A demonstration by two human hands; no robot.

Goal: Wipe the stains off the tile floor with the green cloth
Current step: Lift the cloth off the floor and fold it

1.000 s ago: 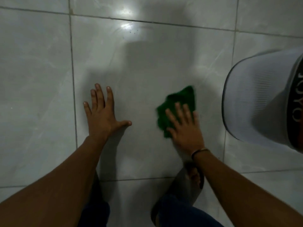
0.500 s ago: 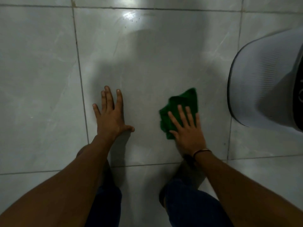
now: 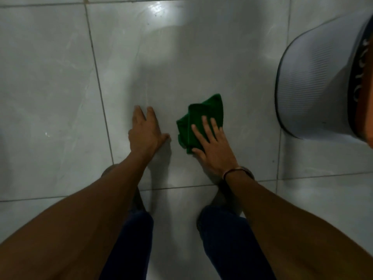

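While right hand (image 3: 212,146) lies flat, fingers spread, pressing cloth (image 3: 201,120) on floor (image 3: 50,98), we see left hand (image 3: 145,132) at 9 o'clock, palm down, grasping nothing.

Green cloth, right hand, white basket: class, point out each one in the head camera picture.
green cloth (image 3: 203,112), head view, on the folded upper part
right hand (image 3: 214,152), head view, on the back of the hand
white basket (image 3: 314,83), head view, on its ribbed side wall
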